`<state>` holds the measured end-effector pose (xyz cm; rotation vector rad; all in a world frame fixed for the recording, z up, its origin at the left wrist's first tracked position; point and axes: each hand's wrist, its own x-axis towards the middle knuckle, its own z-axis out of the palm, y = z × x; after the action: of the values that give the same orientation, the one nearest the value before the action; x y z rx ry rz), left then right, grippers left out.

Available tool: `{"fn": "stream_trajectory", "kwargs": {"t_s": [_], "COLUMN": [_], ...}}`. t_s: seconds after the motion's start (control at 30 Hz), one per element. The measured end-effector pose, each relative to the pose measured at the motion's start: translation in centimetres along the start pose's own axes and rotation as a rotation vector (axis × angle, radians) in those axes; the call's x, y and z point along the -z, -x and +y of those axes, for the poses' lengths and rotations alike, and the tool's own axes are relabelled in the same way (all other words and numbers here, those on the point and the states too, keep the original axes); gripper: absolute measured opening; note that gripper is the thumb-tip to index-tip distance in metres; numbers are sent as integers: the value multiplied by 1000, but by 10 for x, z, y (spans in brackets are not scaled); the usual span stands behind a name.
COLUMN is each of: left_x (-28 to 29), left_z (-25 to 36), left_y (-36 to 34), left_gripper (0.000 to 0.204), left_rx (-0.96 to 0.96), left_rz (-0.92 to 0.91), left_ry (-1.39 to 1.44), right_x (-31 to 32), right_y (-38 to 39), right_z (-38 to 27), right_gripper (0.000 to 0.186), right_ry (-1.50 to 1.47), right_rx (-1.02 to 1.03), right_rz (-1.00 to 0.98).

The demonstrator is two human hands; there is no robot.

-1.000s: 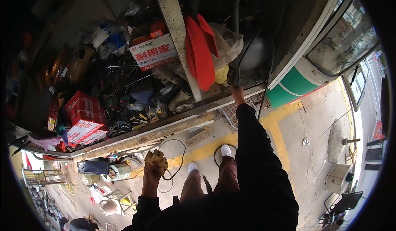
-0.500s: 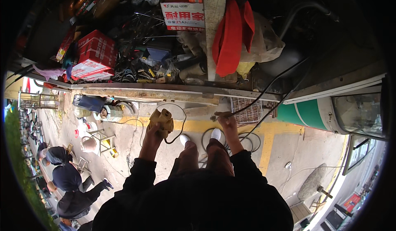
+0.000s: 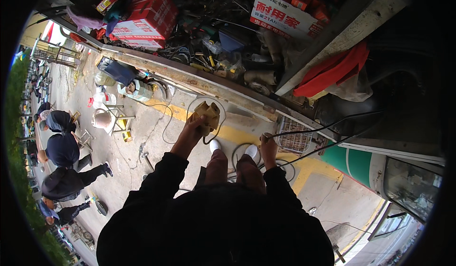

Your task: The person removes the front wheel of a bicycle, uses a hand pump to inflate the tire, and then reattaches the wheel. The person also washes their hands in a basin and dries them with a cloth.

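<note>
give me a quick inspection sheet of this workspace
surface: cracked concrete ground with a yellow painted stripe
job's things: tan pendant-like control box in the left hand; black cable held by the right hand
clutter: truck bed piled with red cartons, tools, red cloth
fingers: both hands closed on their things
cables: loops on the ground by the white shoes
surroundings: people crouched at left; wire basket
</note>
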<state>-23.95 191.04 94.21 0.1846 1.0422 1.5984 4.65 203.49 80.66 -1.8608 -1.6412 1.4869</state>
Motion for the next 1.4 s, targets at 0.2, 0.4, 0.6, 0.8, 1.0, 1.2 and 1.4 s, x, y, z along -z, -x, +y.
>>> {"fn": "stream_trajectory", "kwargs": {"t_s": [0.2, 0.4, 0.6, 0.8, 1.0, 1.2, 1.4], "left_x": [-16, -22, -34, -53, -64, -72, -66], "left_z": [-7, -13, -21, -19, -14, -22, -30], "left_y": [-5, -12, -21, -26, -23, -18, -17], "left_gripper": [51, 59, 60, 52, 49, 46, 52], "left_rx": [66, 100, 150, 159, 232, 287, 247], "left_rz": [29, -46, -76, -76, -87, -41, -111], "left_ry": [103, 71, 37, 46, 64, 47, -15], "right_x": [9, 16, 25, 36, 42, 52, 55], "right_y": [54, 86, 90, 90, 94, 93, 92], "right_z": [-86, -151, -148, -144, -142, -139, -136], "right_gripper": [22, 21, 27, 23, 22, 21, 22], "right_ry": [-682, -644, -521, -528, -502, -521, -603], "right_rx": [54, 199, 240, 190, 201, 103, 124], "right_rz": [-429, -484, -505, -592, -562, -592, -576]}}
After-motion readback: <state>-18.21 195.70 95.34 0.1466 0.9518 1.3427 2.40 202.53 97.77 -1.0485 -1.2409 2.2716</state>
